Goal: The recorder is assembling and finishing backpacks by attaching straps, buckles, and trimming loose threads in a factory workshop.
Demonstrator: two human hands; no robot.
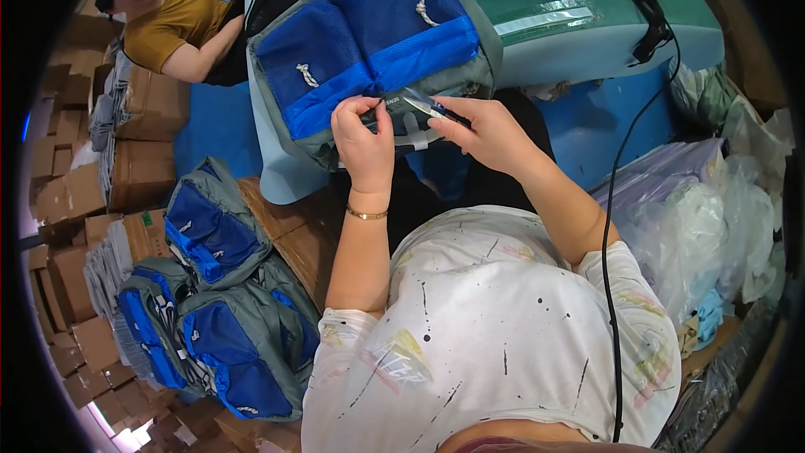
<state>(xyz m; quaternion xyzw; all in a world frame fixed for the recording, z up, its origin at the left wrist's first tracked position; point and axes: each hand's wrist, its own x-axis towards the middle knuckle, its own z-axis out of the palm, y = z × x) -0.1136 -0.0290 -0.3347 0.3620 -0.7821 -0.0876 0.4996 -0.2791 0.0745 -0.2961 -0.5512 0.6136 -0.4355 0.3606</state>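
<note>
A grey backpack (490,38) with two blue mesh-topped pockets and pale cord pulls lies on the table edge before me. My left hand (362,138) is closed at its near edge, pinching a dark strip (392,104) that has pale lettering. In my right hand (495,136) I grip a small pair of thread snips (432,107), metal blades pointing left toward that strip. The blade tips are close to the strip; whether they touch it I cannot tell. A short translucent tab (416,131) hangs from the backpack just below the snips.
Similar blue and grey backpacks (239,319) are piled on cartons at lower left. A co-worker in a mustard shirt (180,21) is at upper left. A black cable (625,159) runs down the right side, near clear plastic bags (696,226). Stacked cardboard boxes (147,172) line the left.
</note>
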